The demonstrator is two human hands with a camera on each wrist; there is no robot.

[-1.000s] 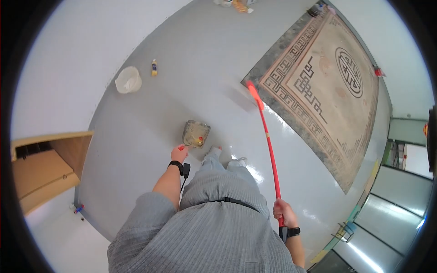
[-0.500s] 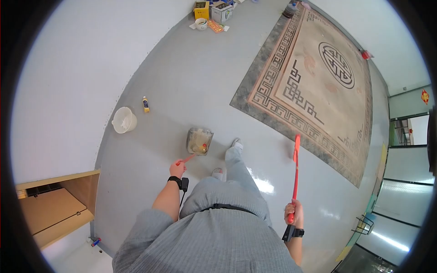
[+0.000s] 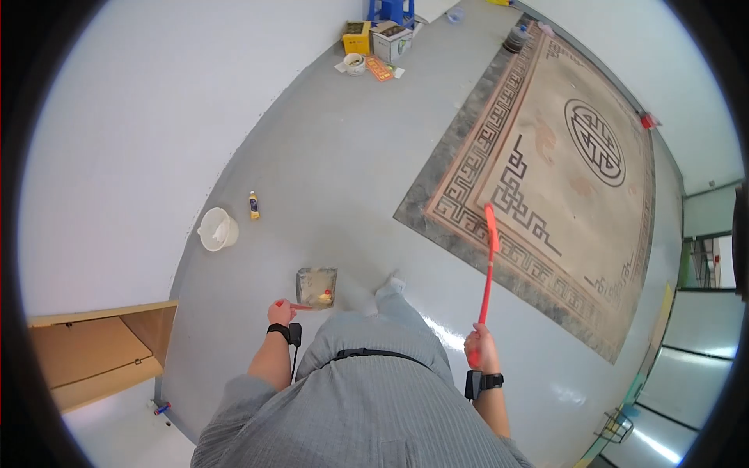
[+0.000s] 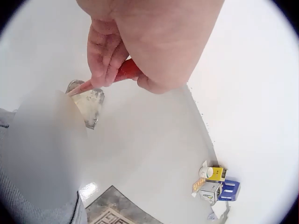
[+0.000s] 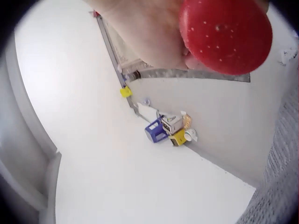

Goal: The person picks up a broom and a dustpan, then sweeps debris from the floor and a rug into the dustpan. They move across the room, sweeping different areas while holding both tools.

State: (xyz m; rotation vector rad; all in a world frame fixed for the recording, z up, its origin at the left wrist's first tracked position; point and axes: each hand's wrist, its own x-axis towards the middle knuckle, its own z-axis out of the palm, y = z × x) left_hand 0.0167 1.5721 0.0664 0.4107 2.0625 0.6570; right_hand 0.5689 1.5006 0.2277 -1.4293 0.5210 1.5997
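Note:
My left hand (image 3: 281, 313) grips the red handle of a dustpan (image 3: 314, 282) hanging low in front of my left leg. Its dusty pan holds small yellow and red bits. In the left wrist view, the fingers curl around the red handle (image 4: 127, 71) and the pan shows beyond them. A long red broom (image 3: 488, 285) is held in my right hand (image 3: 481, 349), near the top of its stick. The broom's head (image 3: 491, 226) overlaps the near corner of a patterned rug (image 3: 538, 199) in the head view. Its round red handle end (image 5: 226, 36) fills the top of the right wrist view.
A white bucket (image 3: 218, 230) and a yellow bottle (image 3: 253, 205) stand by the left wall. Farther off are a yellow box (image 3: 356, 37), a white box (image 3: 392, 42) and a blue stool (image 3: 390, 11). A wooden cabinet (image 3: 101, 351) is at lower left.
The broom has swung from ahead to my right, then back left over the rug's corner. The dustpan has shifted left and nearer my body. My feet have stepped along the floor.

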